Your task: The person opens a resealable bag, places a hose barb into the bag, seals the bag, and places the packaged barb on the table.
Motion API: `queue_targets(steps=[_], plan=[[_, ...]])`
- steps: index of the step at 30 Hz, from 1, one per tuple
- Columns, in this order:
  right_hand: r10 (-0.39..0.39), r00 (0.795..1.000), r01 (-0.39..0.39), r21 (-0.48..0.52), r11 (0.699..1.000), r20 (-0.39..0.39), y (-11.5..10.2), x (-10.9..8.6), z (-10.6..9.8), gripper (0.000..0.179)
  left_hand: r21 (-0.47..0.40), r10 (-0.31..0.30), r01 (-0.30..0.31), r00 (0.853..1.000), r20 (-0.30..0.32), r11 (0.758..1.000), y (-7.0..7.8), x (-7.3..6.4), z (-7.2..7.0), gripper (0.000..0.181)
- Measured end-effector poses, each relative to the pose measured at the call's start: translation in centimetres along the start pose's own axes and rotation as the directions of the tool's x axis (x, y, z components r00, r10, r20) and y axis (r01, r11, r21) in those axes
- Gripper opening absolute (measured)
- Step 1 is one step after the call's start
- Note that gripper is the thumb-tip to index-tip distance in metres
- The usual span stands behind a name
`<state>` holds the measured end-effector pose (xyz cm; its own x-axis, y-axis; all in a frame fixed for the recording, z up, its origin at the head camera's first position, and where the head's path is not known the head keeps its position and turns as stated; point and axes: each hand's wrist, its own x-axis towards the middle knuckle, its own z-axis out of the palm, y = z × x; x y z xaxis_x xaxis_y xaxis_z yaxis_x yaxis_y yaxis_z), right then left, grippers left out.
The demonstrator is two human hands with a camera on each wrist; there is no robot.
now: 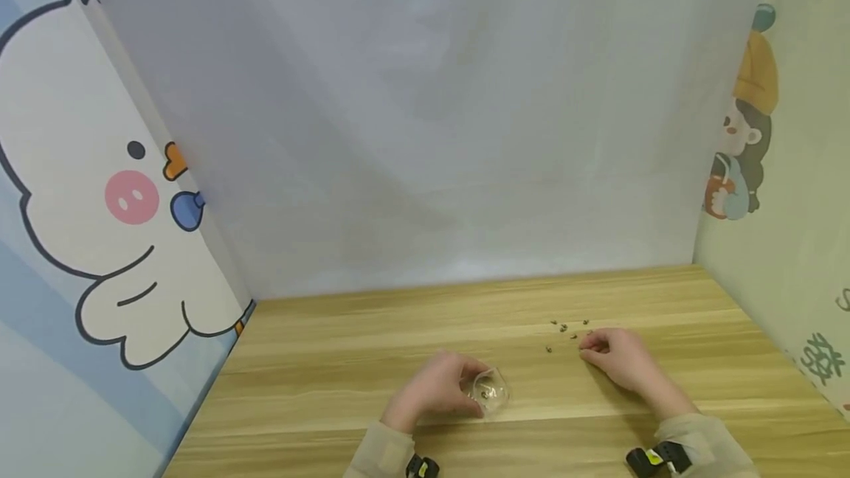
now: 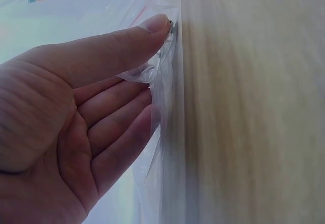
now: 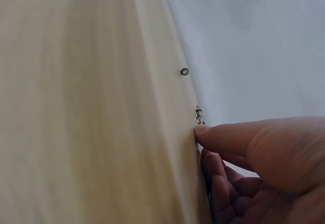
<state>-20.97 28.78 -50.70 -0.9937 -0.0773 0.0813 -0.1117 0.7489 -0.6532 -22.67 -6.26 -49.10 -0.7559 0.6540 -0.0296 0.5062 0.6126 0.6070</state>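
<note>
No legible text or numbers, just unreadable green markings [image 1: 822, 358] on the pale green wall [image 1: 797, 257] at right

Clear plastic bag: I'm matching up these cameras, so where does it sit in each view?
Head: the clear plastic bag is low, just right of centre, held in the left hand.
Left wrist: upper middle, at the thumb and fingers, hanging down left of the wooden table.
Right wrist: not in it.
Shared landmark: the wooden table, in all three views.
</note>
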Motion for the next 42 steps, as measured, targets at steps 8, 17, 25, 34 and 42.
queue_targets(steps=[8,17,25,34,42], plan=[[-0.018,1.0,0.018,-0.026,1.0,-0.007,-0.03,0.07,0.24,0.007,0.001,-0.013,0.013,1.0,-0.002,1.0,-0.05,-0.19,-0.02,0.064],[-0.02,1.0,0.02,-0.028,0.999,-0.003,-0.03,0.06,0.22,0.006,-0.015,-0.019,0.019,1.0,0.0,1.0,-0.15,-0.19,-0.07,0.064],[-0.016,1.0,0.016,-0.025,1.0,0.002,0.05,0.13,0.15,0.007,-0.001,-0.013,0.013,1.0,-0.003,1.0,-0.12,-0.12,0.03,0.064],[-0.03,1.0,0.03,-0.042,0.999,0.004,-0.17,0.08,0.05,0.005,0.012,-0.016,0.016,1.0,-0.003,1.0,-0.03,-0.18,-0.09,0.064],[-0.02,1.0,0.021,-0.039,0.999,0.005,-0.26,0.05,-0.02,0.006,0.035,-0.003,0.003,1.0,-0.006,0.999,0.01,-0.17,-0.08,0.063]])
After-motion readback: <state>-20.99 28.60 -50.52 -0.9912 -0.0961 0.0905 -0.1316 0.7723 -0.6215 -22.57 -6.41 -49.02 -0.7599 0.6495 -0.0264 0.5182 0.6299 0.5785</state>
